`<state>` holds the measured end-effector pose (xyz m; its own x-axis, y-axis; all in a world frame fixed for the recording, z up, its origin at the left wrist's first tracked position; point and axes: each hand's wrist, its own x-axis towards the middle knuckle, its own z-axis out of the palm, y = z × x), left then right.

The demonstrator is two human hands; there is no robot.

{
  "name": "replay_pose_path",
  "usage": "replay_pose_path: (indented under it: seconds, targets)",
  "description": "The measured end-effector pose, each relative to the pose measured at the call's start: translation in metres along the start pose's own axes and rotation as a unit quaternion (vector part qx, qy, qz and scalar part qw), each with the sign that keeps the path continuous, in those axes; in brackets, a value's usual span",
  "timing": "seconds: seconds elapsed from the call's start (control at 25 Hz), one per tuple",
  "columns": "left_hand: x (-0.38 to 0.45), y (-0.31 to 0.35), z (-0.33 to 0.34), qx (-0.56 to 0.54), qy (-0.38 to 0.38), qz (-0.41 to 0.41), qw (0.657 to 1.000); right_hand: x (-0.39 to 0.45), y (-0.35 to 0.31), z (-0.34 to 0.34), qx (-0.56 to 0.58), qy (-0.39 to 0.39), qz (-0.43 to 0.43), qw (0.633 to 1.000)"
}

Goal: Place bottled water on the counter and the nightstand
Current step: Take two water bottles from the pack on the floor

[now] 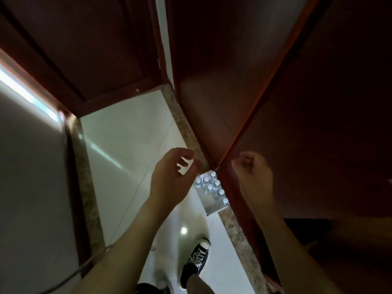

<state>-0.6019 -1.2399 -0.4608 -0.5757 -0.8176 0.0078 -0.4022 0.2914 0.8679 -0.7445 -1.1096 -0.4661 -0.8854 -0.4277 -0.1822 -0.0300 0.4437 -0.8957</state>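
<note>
Dark reddish wood panels fill most of my view, meeting at a corner edge just ahead of me. Below them I see a pale tiled floor with a speckled stone strip along the base. My left hand hangs open, fingers loosely curled, holding nothing. My right hand is curled almost shut, also empty. Between them, on the floor against the wood corner, sits a pack of water bottles, white caps upward.
</note>
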Motion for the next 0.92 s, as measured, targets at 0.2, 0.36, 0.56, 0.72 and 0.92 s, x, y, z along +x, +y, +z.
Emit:
replay_pose_path:
  seconds: [0.2, 0.36, 0.56, 0.72, 0.92]
  targets:
    - [0.07, -0.166, 0.112, 0.008, -0.055, -0.074, 0.996, 0.079, 0.164, 0.087, -0.048, 0.005, 0.093, 0.994]
    - [0.096, -0.347, 0.234, 0.001, -0.078, -0.17, 0.982, 0.108, 0.362, 0.189, -0.069, -0.009, 0.182, 0.981]
    - [0.111, -0.545, 0.367, 0.038, -0.12, -0.198, 0.972, 0.146, 0.559, 0.311, -0.047, 0.077, 0.209, 0.974]
    - [0.118, -0.633, 0.421, 0.059, -0.192, -0.081, 0.976, 0.174, 0.632, 0.365, -0.034, 0.158, 0.185, 0.969]
    - [0.122, -0.661, 0.443, 0.118, -0.156, -0.037, 0.98, 0.195, 0.657, 0.385, -0.016, 0.254, 0.23, 0.939]
